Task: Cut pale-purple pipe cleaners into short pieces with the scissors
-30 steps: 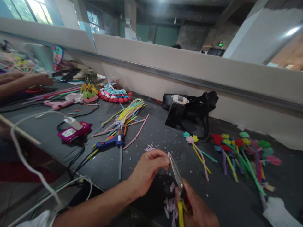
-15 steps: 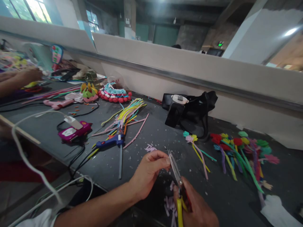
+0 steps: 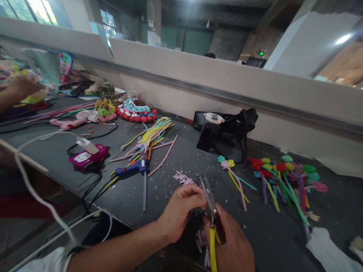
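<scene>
My right hand (image 3: 234, 241) is wrapped round the yellow handles of a pair of scissors (image 3: 209, 196), whose blades point up and stand slightly apart. Just left of the blades, my left hand (image 3: 181, 211) is pinched at thumb and forefinger; whatever lies between the fingertips is too small to make out. Short lilac pieces (image 3: 183, 177) lie on the dark table (image 3: 167, 196) beyond my left hand. More lilac pieces (image 3: 202, 241) lie below, between my hands.
A blue glue gun (image 3: 132, 168) rests near fuzzy coloured stems (image 3: 154, 134). A black bag (image 3: 234, 126) stands by the partition. Fuzzy flowers (image 3: 283, 170) and a white glove (image 3: 326, 245) are at right. Another person's hand (image 3: 24, 88) is at far left, with cables in front.
The scissor blades have opened a little wider. Both hands have shifted slightly, uncovering more of the lilac pieces beyond my left hand. The other person's hand at far left has moved left.
</scene>
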A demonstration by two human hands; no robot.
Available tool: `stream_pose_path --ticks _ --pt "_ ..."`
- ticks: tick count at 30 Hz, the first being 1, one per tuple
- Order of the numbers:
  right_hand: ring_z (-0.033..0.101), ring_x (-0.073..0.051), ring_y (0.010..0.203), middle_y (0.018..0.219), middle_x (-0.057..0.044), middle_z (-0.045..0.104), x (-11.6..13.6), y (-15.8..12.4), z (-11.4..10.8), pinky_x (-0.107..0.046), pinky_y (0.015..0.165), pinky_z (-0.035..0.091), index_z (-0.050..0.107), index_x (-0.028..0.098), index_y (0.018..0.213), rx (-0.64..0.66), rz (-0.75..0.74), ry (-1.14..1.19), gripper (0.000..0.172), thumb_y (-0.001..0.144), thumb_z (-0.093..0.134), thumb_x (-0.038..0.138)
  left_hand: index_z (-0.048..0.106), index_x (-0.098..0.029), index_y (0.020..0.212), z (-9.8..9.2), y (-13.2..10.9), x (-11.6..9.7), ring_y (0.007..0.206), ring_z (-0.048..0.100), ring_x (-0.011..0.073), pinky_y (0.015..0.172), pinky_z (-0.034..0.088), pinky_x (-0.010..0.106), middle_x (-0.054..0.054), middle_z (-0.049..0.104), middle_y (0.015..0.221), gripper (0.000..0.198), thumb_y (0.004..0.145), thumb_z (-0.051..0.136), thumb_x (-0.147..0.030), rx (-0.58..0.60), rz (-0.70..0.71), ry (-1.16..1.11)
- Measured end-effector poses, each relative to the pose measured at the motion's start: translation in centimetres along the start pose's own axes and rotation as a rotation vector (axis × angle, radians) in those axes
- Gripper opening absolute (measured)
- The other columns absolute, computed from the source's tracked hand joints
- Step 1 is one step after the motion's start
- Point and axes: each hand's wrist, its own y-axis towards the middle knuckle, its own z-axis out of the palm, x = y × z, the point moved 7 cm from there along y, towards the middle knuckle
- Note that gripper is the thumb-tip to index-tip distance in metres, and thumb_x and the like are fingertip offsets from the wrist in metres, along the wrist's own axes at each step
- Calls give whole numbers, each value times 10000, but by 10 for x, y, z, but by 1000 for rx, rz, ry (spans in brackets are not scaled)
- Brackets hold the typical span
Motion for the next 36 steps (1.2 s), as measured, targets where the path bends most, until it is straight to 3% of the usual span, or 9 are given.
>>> stream_pose_path --ticks 11,20,28,36 --pt "687 -219 912 1003 -95 708 9 8 -5 -321 756 567 592 166 1157 2 99 150 365 895 458 381 668 -146 691 2 -4 2 631 550 127 671 404 261 10 629 634 111 669 755 -211 18 11 0" --pt "719 -190 808 953 -87 739 8 8 -8 -241 665 562 636 146 1104 -58 136 196 372 905 468 412 665 -145 682 3 -6 1 621 541 122 664 396 258 13 632 634 85 663 738 -185 16 1 16" --pt "709 -179 734 926 -69 744 -14 14 -9 -219 629 541 673 180 1057 1 343 370 418 850 551 523 644 -153 690 0 -3 -10 582 480 94 630 359 230 -15 571 581 58 689 694 -181 15 33 29" --pt "618 -131 556 839 -29 707 -24 9 -13 -223 531 495 600 182 1205 -54 542 530 533 796 607 525 651 -136 624 0 -3 5 550 456 100 578 352 238 -11 558 569 38 603 622 -124 56 -76 241"
